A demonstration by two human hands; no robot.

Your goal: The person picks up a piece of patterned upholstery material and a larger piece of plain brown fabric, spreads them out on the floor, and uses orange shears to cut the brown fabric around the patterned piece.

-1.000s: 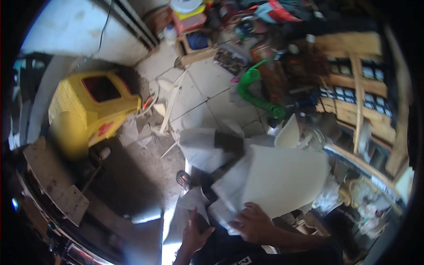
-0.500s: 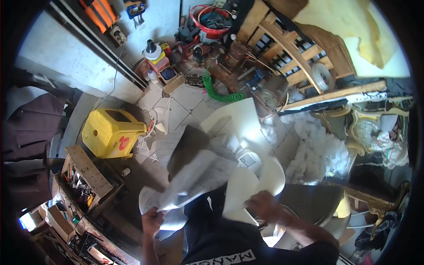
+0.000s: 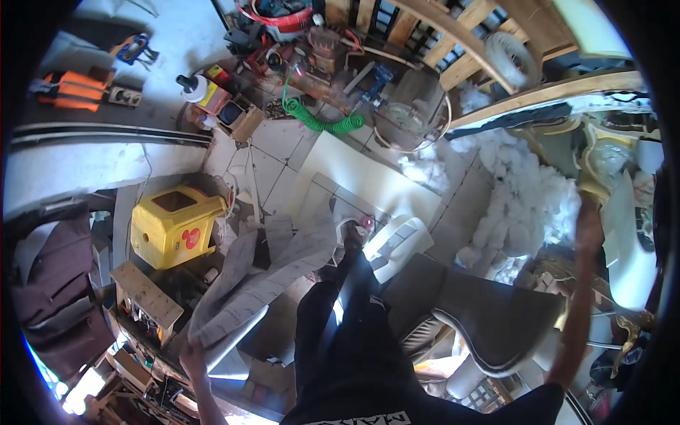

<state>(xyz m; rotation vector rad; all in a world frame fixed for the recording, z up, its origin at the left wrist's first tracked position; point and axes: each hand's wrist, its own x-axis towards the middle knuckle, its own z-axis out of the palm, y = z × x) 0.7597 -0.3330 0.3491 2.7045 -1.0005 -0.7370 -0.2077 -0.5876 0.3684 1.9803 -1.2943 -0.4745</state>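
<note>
Beside the yellow bin (image 3: 173,227), on its right, a long grey cloth (image 3: 262,280) hangs from the left hand (image 3: 190,352) and trails up toward the person's shoe (image 3: 352,237). The left hand's grip looks closed on the cloth's lower end, low and below the bin, though the fingers themselves are too small to make out. The right hand (image 3: 589,193) is raised well to the right of the bin, up by the pale foam pieces (image 3: 630,241); whether its grip is open or holds anything I cannot tell, since it blurs into the clutter there.

The step in hand seems to be pulling the cloth clear of the floor (image 3: 276,163) heap. To do it well, I would judge that the cloth needs lifting high before it swings, because its far end lies near the shoe and loose offcuts and could snag or be trodden on. A second hold further along would keep it from dragging. The white stuffing (image 3: 520,198), far right of the bin, and the green coiled hose (image 3: 322,120), above and right of it, lie well apart from the cloth and should not interfere. The dark seat cushion (image 3: 489,319) sits right of the legs.
</note>
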